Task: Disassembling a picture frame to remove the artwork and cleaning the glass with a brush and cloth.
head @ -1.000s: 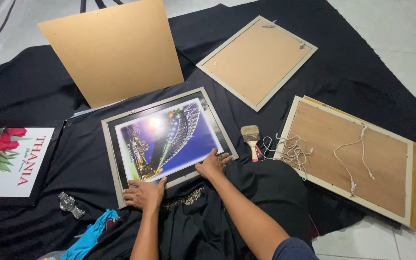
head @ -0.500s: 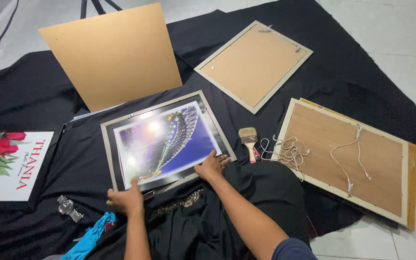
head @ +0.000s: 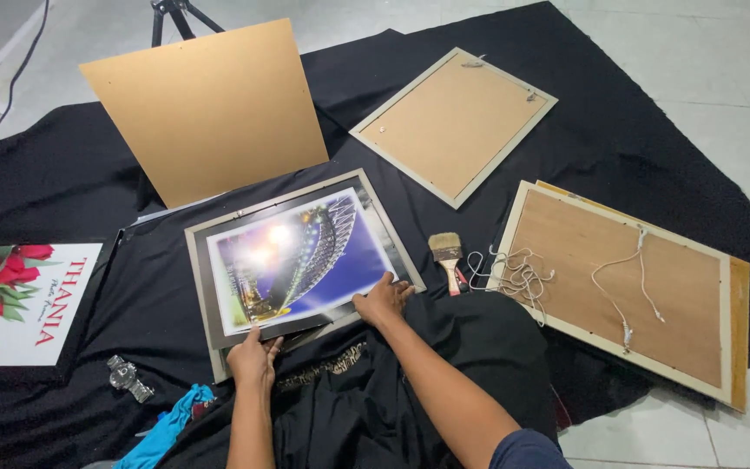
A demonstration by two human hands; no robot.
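Head view: my left hand [head: 253,360] pinches the near bottom edge of the glossy print [head: 299,259], thumb on top and fingers curled under. My right hand [head: 384,300] lies flat with its fingers spread on the print's lower right corner, pressing down. The print sits on the grey picture frame [head: 206,300], lying on the black cloth [head: 88,187] just ahead of both hands. A paintbrush [head: 449,258] rests right of my right hand, near a tangle of white string [head: 514,274].
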